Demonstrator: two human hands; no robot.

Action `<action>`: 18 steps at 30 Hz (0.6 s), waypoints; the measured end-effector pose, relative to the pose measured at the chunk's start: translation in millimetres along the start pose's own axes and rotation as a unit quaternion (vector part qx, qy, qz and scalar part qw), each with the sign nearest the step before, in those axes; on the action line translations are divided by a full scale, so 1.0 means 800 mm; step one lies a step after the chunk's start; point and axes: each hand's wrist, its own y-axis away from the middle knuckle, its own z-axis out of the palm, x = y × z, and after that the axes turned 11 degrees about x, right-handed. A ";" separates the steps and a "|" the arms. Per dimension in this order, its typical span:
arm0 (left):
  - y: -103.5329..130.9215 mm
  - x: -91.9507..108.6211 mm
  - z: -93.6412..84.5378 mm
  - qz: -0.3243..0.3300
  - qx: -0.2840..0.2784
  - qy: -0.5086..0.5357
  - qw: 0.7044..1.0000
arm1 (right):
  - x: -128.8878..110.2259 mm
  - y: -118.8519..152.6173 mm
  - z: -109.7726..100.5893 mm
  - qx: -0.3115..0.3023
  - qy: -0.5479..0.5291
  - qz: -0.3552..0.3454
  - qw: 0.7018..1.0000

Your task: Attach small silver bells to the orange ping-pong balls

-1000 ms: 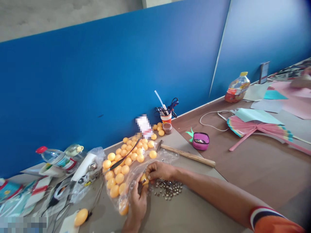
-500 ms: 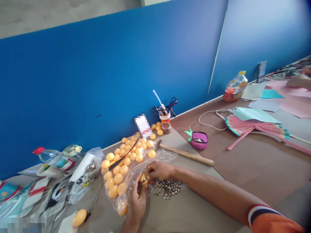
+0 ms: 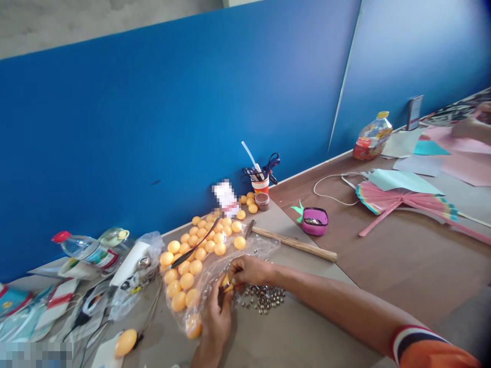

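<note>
My left hand (image 3: 215, 319) is closed around an orange ping-pong ball (image 3: 226, 284), thumb and fingers on its sides. My right hand (image 3: 251, 270) meets it from the right, its thumb and fingertips pinched against the ball; any small piece between them is hidden. A dark mark shows on the ball's surface. Just below my right wrist lies a pile of small shiny metal pieces (image 3: 265, 299). Many more orange balls (image 3: 186, 282) sit on and in a clear plastic bag (image 3: 209, 271) left of and behind my hands, with a dark strap (image 3: 197, 243) across them.
A hammer (image 3: 295, 243) lies behind my right forearm. Beyond it stand a purple pouch (image 3: 315, 228), a cup of tools (image 3: 261, 184) and a small round tub (image 3: 262, 202). Bottles (image 3: 90, 253) crowd the left; a pink paper bow (image 3: 401, 199) lies right. Another person's hand (image 3: 473, 128) shows far right.
My fingers have shifted very slightly on the ball, and the dark mark on it shows a little differently. The other person's hand at far right has moved a little.
</note>
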 end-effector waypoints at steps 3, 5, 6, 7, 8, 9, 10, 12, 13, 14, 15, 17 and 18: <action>0.000 0.002 0.000 0.000 -0.001 0.001 1.000 | -0.002 0.002 0.003 0.015 0.005 -0.002 1.000; -0.001 0.004 -0.001 -0.001 -0.002 0.002 1.000 | -0.003 0.003 0.004 0.027 0.007 0.005 1.000; -0.001 0.004 -0.001 -0.001 -0.002 0.002 1.000 | -0.003 0.003 0.005 0.032 0.010 0.008 0.999; -0.001 0.005 -0.002 -0.002 -0.003 0.002 1.000 | -0.003 0.004 0.005 0.035 0.014 0.009 0.999; -0.001 0.005 -0.002 -0.004 -0.005 0.003 1.000 | -0.003 0.004 0.004 0.036 0.020 0.006 0.999; 0.000 0.005 -0.002 -0.007 -0.004 0.005 1.000 | -0.002 0.003 0.004 0.035 0.028 0.001 0.999; 0.000 0.004 -0.002 -0.012 -0.003 0.007 1.000 | -0.002 0.003 0.004 0.034 0.036 -0.007 0.999; 0.001 0.002 -0.001 -0.024 -0.006 0.010 1.000 | -0.001 0.002 0.003 0.034 0.054 -0.020 0.998; 0.002 0.002 -0.001 -0.029 -0.009 0.011 0.999 | 0.000 0.002 0.002 0.032 0.064 -0.024 0.997; 0.002 0.001 0.000 -0.033 -0.013 0.010 0.999 | -0.001 0.002 0.002 0.032 0.076 -0.028 0.996; 0.002 0.001 0.000 -0.035 -0.016 0.009 0.999 | -0.001 0.002 0.001 0.033 0.090 -0.032 0.995; 0.002 0.001 0.000 -0.032 -0.017 0.006 0.999 | -0.003 0.004 0.001 0.037 0.124 -0.044 0.991; 0.002 0.001 0.000 -0.027 -0.016 0.003 1.000 | -0.005 0.005 0.001 0.042 0.141 -0.051 0.988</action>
